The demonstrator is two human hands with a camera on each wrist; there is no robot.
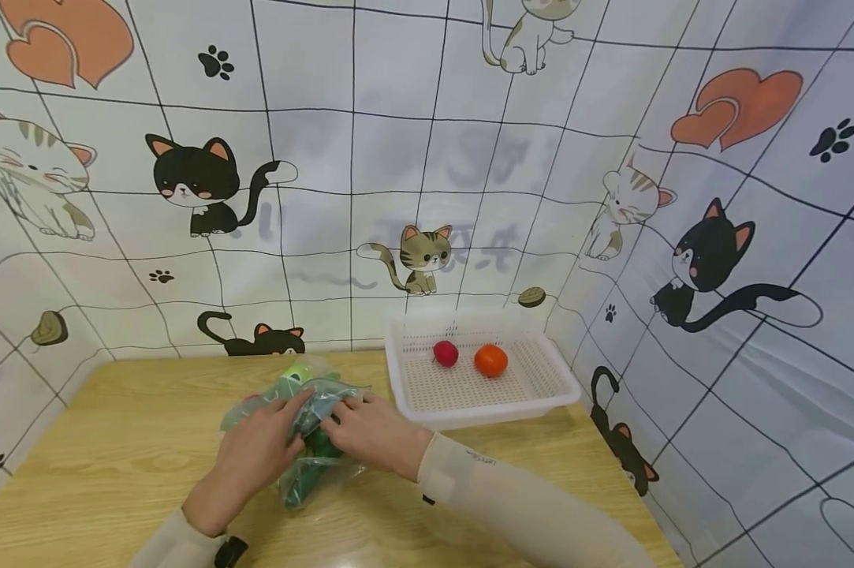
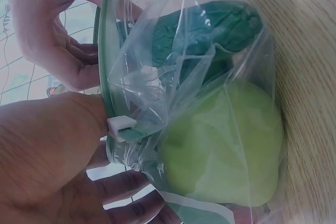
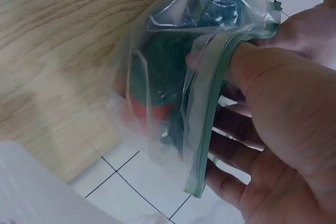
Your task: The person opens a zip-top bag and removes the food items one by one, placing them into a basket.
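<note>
A clear zip bag (image 1: 306, 469) with a green zip edge lies on the wooden table, its mouth towards me. Through its film show a dark green wrinkled vegetable (image 2: 210, 30), a smooth pale green rounded fruit or vegetable (image 2: 223, 145) and something red (image 3: 149, 113). My left hand (image 1: 256, 446) holds the mouth at one end, thumb beside the white slider (image 2: 122, 125) and fingers beneath. With my right hand (image 1: 377, 430) I grip the zip edge (image 3: 215, 108) farther along; that thumb reaches past the rim, its tip showing through the film, fingers on the outer side.
A white perforated plastic basket (image 1: 415, 406) stands at the back right of the table (image 1: 150, 418). Inside it are a small red round item (image 1: 445, 353) and an orange-red tomato-like one (image 1: 491, 360). A cat-patterned curtain (image 1: 313, 158) hangs behind and at both sides.
</note>
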